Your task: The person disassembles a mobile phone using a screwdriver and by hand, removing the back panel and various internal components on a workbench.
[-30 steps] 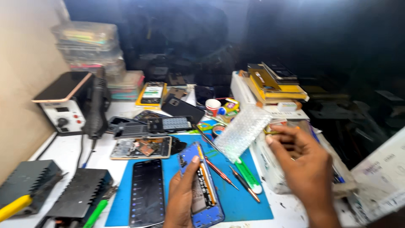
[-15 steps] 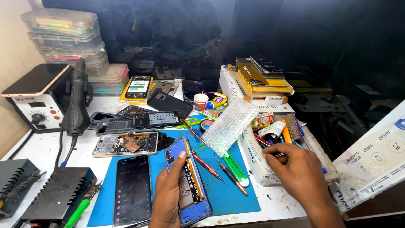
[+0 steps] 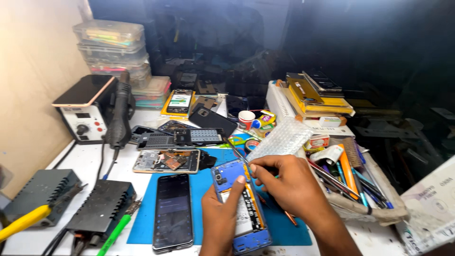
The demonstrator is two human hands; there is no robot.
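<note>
- The left hand (image 3: 220,218) comes up from the desk's near edge and grips the opened blue phone (image 3: 239,204), fingers curled under it and the thumb laid across its face near the top.
- The blue phone lies on the blue mat (image 3: 208,189), near the middle of the near edge, back cover off, battery and boards showing.
- The right hand (image 3: 289,182) rests over the phone's upper right corner, fingers bent in and pinched at the tips on a thin tool (image 3: 239,154); the grip itself is too small to see clearly.
- The tool's metal tip points away toward the far edge, just above the phone.
- A black phone (image 3: 173,211) lies screen up on the mat's left part, just beside the blue one.
- Beyond it, an opened phone (image 3: 166,161) with bare boards sits toward the desk's middle.
- A sheet of bubble wrap (image 3: 282,140) lies behind the right hand.
- A tray of tools (image 3: 350,175), holding pens, screwdrivers and a brush, stands at the right edge.
- A hot-air station (image 3: 85,111) with its black handpiece (image 3: 119,114) stands at the left edge, and clear boxes (image 3: 113,47) are stacked in the far left corner.
- A green pen (image 3: 116,232) and a yellow-handled tool (image 3: 23,223) lie at the near left corner.
</note>
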